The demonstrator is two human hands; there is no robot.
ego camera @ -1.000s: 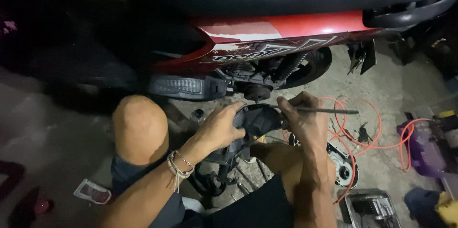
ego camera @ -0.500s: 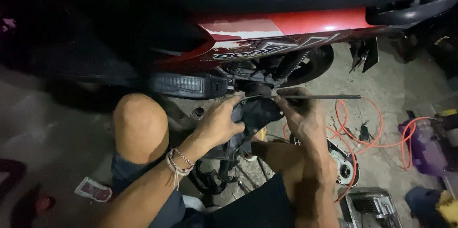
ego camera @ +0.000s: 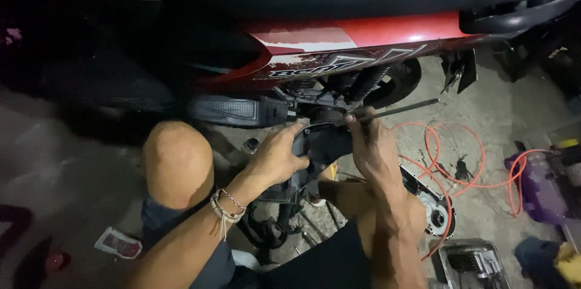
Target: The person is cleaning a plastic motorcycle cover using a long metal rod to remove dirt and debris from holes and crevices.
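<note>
left arm: bare from elbow to hand, no sleeve in view
left wrist: a stack of thin bracelets (ego camera: 225, 206), pale cord bands with a fine metal chain beside them
left hand (ego camera: 275, 159): bare, no glove and no ring that can be made out
right arm: bare along its whole visible length, no watch or band at the wrist
right hand (ego camera: 368, 144): bare, ungloved, the fingers (ego camera: 351, 121) look smudged dark, though the dim light leaves that unsure
legs: dark blue shorts (ego camera: 181, 246) ending above the knee
knees: both bare, the left one (ego camera: 177, 159) round and catching the light
</note>
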